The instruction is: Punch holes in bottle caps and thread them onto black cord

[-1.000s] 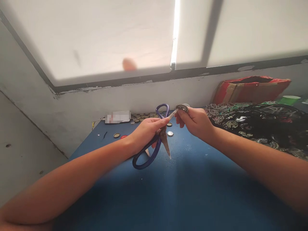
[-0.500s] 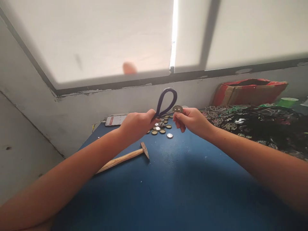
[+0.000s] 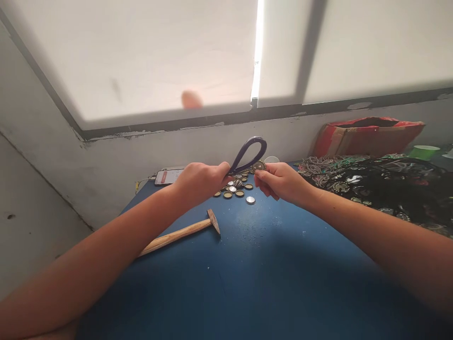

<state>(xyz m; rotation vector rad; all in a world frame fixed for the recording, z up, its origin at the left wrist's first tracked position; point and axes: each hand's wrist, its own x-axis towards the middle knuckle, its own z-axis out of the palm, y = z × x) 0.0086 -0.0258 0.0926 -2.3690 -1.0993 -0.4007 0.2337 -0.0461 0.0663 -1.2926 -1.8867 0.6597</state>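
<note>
My left hand (image 3: 207, 179) is closed on the ends of a dark purple cord loop (image 3: 262, 147), which sticks up and to the right from the fingers. In my right hand (image 3: 281, 180) a bottle cap (image 3: 259, 166) is pinched between thumb and fingers. The cap overlaps the right side of the loop in view; whether the two touch I cannot tell. Below both hands, several loose bottle caps (image 3: 239, 193) lie on the blue table (image 3: 240, 283), one with its silver face up (image 3: 250, 200). A hammer (image 3: 184, 232) with a wooden handle rests beneath my left forearm.
A phone (image 3: 166, 177) with a cable lies at the back left. To the right spreads a heap of dark and grey cords (image 3: 396, 184) with caps among them. Behind it stand a red and brown cardboard box (image 3: 375, 139) and a green cup (image 3: 424, 152).
The loop has tipped lower and to the right. My right hand has turned the cap and brought it against the loop's right side in view.
</note>
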